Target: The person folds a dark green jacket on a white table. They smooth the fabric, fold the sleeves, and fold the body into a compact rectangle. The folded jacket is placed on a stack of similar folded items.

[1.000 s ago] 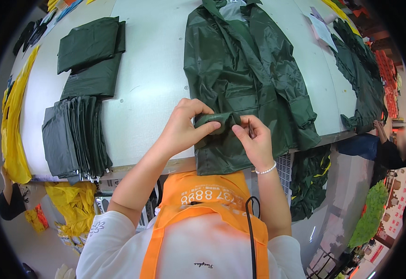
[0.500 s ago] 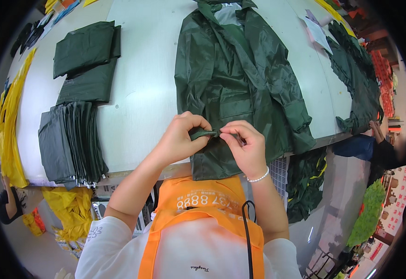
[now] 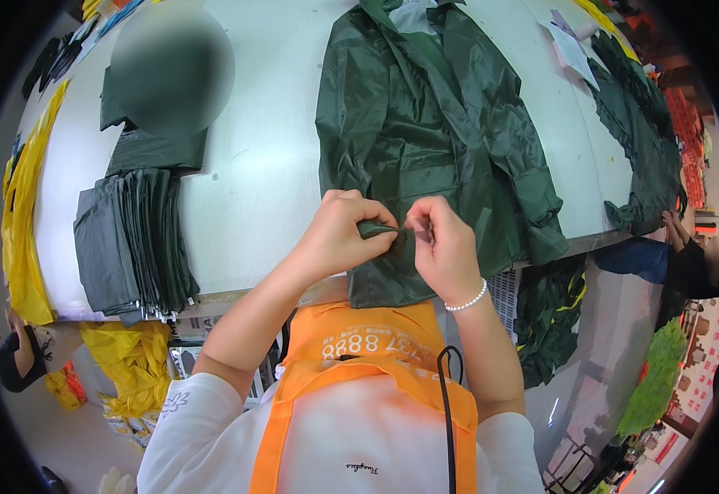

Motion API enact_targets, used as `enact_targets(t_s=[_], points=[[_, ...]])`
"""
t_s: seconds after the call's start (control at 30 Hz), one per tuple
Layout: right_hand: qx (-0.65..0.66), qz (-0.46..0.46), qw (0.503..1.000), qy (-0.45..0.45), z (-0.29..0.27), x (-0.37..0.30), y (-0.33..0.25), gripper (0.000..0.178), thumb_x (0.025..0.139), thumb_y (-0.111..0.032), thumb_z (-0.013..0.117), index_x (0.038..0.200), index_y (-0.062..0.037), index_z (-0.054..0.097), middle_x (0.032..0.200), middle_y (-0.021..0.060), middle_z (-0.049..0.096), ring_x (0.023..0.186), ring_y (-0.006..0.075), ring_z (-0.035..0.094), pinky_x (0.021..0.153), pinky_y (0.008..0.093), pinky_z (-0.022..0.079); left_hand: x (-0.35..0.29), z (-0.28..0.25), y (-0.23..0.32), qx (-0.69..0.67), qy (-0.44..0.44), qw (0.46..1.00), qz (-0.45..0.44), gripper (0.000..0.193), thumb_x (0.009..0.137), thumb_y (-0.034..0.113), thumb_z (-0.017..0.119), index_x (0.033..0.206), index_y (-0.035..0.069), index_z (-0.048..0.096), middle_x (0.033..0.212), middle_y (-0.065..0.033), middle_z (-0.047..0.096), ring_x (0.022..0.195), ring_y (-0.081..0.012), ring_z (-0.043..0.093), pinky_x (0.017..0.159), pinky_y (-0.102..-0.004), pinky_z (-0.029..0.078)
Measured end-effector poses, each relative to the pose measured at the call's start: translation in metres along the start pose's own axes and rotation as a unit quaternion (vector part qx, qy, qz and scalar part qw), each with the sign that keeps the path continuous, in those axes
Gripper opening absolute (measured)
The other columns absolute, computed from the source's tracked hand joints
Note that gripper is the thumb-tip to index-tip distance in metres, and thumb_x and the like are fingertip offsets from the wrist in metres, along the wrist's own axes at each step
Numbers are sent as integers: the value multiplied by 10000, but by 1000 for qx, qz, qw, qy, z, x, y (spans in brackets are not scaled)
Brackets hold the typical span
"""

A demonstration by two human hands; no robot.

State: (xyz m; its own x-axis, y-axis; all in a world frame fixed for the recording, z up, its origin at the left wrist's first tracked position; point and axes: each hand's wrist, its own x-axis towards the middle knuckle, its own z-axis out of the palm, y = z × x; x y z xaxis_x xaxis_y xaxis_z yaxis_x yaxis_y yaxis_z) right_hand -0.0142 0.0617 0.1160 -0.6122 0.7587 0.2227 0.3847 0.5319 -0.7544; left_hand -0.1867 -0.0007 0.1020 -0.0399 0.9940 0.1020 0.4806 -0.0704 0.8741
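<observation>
A dark green rain jacket (image 3: 434, 156) lies spread on the white table, its collar at the far end and its hem hanging over the near edge. My left hand (image 3: 341, 235) pinches a gathered bit of the jacket's fabric between thumb and fingers, near the jacket's lower front. Just right of it, my right hand (image 3: 448, 251) is closed, fingertips drawn together a little apart from the left hand. Its fingertips are slightly blurred, and what they hold, if anything, is too small to make out.
A stack of folded dark green garments (image 3: 129, 239) stands at the table's left. Yellow garments (image 3: 30, 214) hang over its left end. More dark green garments (image 3: 644, 148) and a white paper (image 3: 572, 56) lie at the right. Other people stand at both sides.
My right hand has drawn away from the pinched fabric, opening a small gap between the hands. The left hand keeps its pinch. The whole view has shifted slightly.
</observation>
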Motion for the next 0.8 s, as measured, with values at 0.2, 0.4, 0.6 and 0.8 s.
enact_targets(t_s=[0.2, 0.4, 0.6, 0.8], points=[[23, -16, 1000, -4, 10, 11, 0, 204, 752, 39, 594, 917, -61, 529, 778, 92, 617, 694, 294, 632, 590, 353, 495, 3, 0, -3, -141, -33, 988, -61, 104, 775, 97, 672, 774, -6, 659, 676, -34, 615, 630, -86, 557, 577, -245, 427], [134, 98, 986, -22, -8, 3, 10, 286, 888, -159, 620, 1092, -23, 472, 896, 139, 596, 777, 234, 601, 693, 340, 481, -1, 1, -15, -313, 4, 936, -159, 133, 886, 122, 582, 846, -3, 608, 559, 55, 505, 490, -1, 367, 457, -202, 290], [119, 133, 973, -146, -27, 3, -4, 155, 885, -110, 614, 956, 4, 538, 852, 111, 579, 720, 197, 564, 655, 294, 467, 0, 7, -24, -275, 42, 954, -111, 137, 915, 144, 597, 876, 12, 605, 553, 84, 447, 507, 5, 320, 453, -204, 243], [106, 86, 979, -154, -22, 13, -9, 139, 857, -110, 640, 908, -9, 560, 812, 106, 574, 692, 218, 574, 625, 305, 464, 1, 9, -21, -219, 41, 972, -80, 131, 915, 146, 609, 889, 18, 612, 544, 61, 447, 505, -4, 330, 454, -212, 268]])
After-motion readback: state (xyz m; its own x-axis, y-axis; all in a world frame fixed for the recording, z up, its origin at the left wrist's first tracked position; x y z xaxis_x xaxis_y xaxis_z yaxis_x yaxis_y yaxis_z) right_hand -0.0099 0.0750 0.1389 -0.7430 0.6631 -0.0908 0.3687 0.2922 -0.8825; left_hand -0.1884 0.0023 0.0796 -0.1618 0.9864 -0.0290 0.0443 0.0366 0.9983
